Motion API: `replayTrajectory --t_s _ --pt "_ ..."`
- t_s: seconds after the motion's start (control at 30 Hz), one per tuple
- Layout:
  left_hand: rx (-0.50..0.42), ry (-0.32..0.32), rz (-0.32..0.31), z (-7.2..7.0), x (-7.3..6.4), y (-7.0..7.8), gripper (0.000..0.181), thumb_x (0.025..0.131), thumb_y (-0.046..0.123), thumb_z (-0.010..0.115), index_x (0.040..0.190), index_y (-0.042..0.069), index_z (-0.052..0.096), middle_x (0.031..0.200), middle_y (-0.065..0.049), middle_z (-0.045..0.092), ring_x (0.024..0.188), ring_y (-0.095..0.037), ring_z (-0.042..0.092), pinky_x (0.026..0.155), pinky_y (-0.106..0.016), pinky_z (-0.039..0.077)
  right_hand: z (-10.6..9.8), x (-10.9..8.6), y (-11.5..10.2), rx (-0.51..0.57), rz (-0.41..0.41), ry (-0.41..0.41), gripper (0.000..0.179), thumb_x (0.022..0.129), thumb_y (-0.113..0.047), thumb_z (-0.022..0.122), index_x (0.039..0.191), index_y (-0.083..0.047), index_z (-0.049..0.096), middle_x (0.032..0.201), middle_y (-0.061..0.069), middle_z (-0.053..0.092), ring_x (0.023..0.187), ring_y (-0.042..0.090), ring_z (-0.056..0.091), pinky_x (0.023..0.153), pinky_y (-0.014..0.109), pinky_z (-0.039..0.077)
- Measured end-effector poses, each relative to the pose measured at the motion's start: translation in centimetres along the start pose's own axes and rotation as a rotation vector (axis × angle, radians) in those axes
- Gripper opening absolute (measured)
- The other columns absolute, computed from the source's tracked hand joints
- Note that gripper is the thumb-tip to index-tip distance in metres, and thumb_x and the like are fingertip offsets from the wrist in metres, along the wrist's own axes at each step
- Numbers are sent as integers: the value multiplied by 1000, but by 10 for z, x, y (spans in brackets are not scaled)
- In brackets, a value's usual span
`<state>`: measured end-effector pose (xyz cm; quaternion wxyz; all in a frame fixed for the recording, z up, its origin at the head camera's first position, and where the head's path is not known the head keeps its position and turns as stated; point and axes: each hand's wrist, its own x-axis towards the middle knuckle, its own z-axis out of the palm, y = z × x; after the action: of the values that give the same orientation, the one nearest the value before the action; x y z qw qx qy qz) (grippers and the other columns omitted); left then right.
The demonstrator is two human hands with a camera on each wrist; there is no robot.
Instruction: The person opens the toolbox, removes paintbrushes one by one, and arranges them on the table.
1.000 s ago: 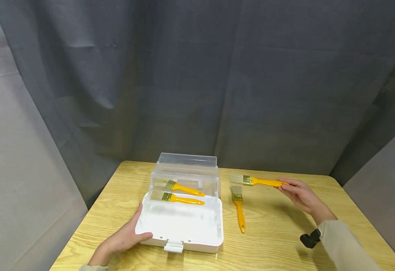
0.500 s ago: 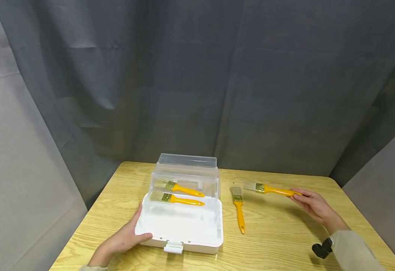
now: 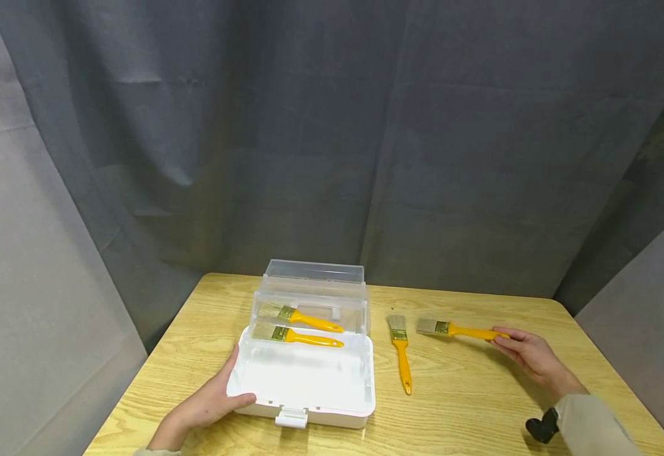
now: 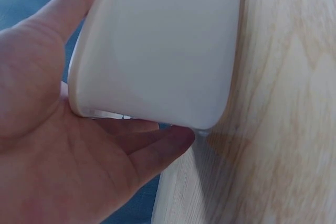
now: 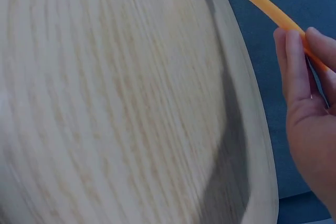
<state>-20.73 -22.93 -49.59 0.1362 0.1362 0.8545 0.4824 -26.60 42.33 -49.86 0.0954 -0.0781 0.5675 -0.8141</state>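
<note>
A white plastic storage box (image 3: 303, 373) with a white front latch (image 3: 292, 417) stands open on the table. My left hand (image 3: 209, 399) holds its left side, thumb at the front rim; in the left wrist view the fingers bend round a corner. Two yellow-handled paintbrushes lie at the box's clear tiered part: an upper paintbrush (image 3: 316, 320) and a lower paintbrush (image 3: 314, 339). My right hand (image 3: 531, 358) pinches the handle end of another paintbrush (image 3: 461, 331), bristles to the left and low over the table. Whether the bristles touch the wood I cannot tell.
Between the box and my right hand a further paintbrush (image 3: 401, 354) lies on the wooden table (image 3: 468, 405), bristles away from me. The clear lid (image 3: 314, 271) stands raised behind the box. A dark grey curtain (image 3: 423, 158) hangs behind the table.
My right hand has moved right and down toward the table with its paintbrush. The left hand, the box and the other paintbrushes keep their places.
</note>
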Motion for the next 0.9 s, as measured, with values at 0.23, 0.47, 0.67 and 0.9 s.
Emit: replayTrajectory --t_s 0.23,0.47,0.67,0.9 --pt "-2 0 -11 0 -1 2 109 85 35 71 149 -1 -10 154 -25 -7 139 -40 3 109 -55 7 8 -3 -2 -111 27 131 29 94 7 50 103 -10 72 101 0 66 94 16 67 87 31 48" --pt "-14 13 -19 -1 -1 4 110 84 34 72 149 -1 -9 154 -25 -5 139 -41 4 109 -56 7 19 1 -3 -521 147 244 44 90 -4 64 122 21 49 100 9 64 91 21 67 83 38 51" --pt "-8 16 13 0 -2 3 110 84 33 72 148 -3 -9 154 -26 -6 139 -39 4 109 -54 7 25 3 -3 -657 275 142 46 90 -7 63 122 23 47 101 15 64 93 28 66 79 38 53" --pt "-12 7 5 0 -2 4 109 84 34 71 148 -2 -10 154 -25 -7 139 -40 3 109 -54 6 35 4 -5 -606 418 -43 45 94 -6 55 125 23 42 98 20 67 89 28 67 76 36 54"
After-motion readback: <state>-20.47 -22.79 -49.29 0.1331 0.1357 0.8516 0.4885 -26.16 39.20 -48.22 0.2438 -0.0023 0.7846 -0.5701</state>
